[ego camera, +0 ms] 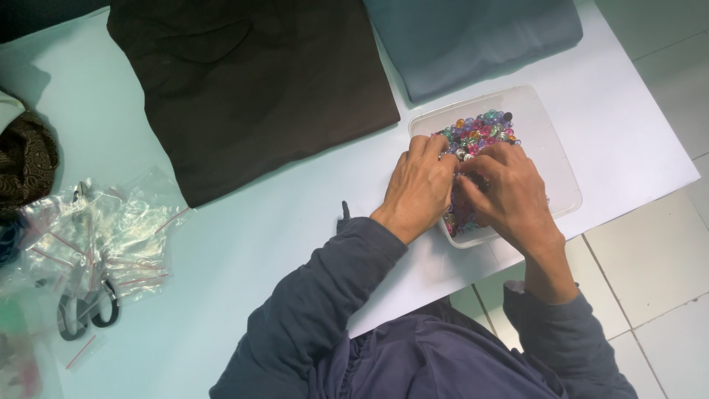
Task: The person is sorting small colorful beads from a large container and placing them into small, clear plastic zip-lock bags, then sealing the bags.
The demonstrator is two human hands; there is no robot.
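While the white table (244, 244) is being covered by a dark brown cloth (251, 89) and a grey-blue cloth (473, 37), a clear plastic tray (550, 159) near its edge is being reached into; coloured beads (480, 133) are being pinched between the fingertips of the left hand (421, 188) and right hand (509, 192), pressed together.

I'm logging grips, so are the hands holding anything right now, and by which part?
Cannot be told. Both the left hand and right hand have fingertips down among the coloured beads in the clear plastic tray, hiding any pinch.
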